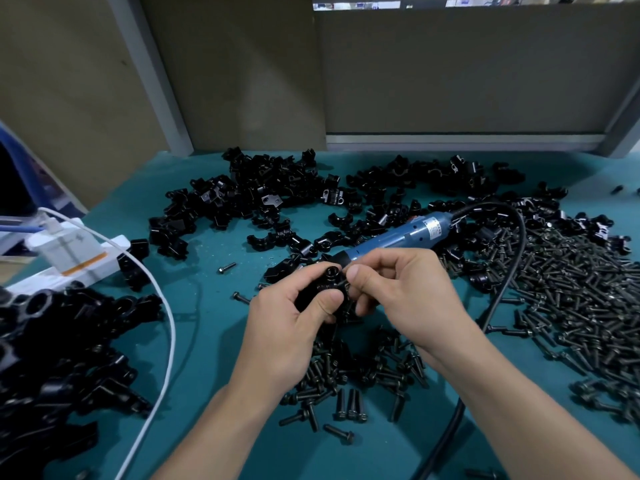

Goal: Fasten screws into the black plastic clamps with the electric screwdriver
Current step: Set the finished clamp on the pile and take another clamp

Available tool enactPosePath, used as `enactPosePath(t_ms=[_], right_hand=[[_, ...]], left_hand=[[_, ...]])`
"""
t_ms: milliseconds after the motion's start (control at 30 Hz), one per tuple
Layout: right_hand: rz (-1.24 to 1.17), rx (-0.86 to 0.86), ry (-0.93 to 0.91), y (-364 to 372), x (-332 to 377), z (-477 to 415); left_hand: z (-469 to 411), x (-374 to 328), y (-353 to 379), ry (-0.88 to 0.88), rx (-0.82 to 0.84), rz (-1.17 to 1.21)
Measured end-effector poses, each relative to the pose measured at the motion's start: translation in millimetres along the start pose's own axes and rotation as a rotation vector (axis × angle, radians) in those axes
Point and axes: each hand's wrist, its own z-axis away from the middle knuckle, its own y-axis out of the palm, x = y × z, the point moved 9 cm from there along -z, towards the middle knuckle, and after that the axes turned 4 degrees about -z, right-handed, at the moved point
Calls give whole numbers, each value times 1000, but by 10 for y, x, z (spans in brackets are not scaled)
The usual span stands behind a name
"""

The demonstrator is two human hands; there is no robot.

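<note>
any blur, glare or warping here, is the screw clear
Head view: wide-angle warp slants the wall posts; light even, small glints on the clamp pile; the clamp in the left hand and screw pinched by the right hand blur black on black.

There's a white label (435, 228) on the electric screwdriver (391, 241), print too small to read. No legible text anywhere.
</note>
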Motion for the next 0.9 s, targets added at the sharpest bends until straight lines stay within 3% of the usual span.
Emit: enactPosePath(t_ms=[200,333,433,667,900], right_hand=[[297,-86,1,22,16,71],[400,-149,-67,48,100,109],[479,-130,-85,83,111,127],[476,99,-65,116,180,72],[408,-69,-74,7,133,97]], left_hand=[[85,-58,-48,52,-102,-218],[88,-149,-16,116,-100,-254],[62,-43,-17,57,-112,-251],[36,80,-71,-2,-151,-274],[68,81,-48,-38,-136,-282]])
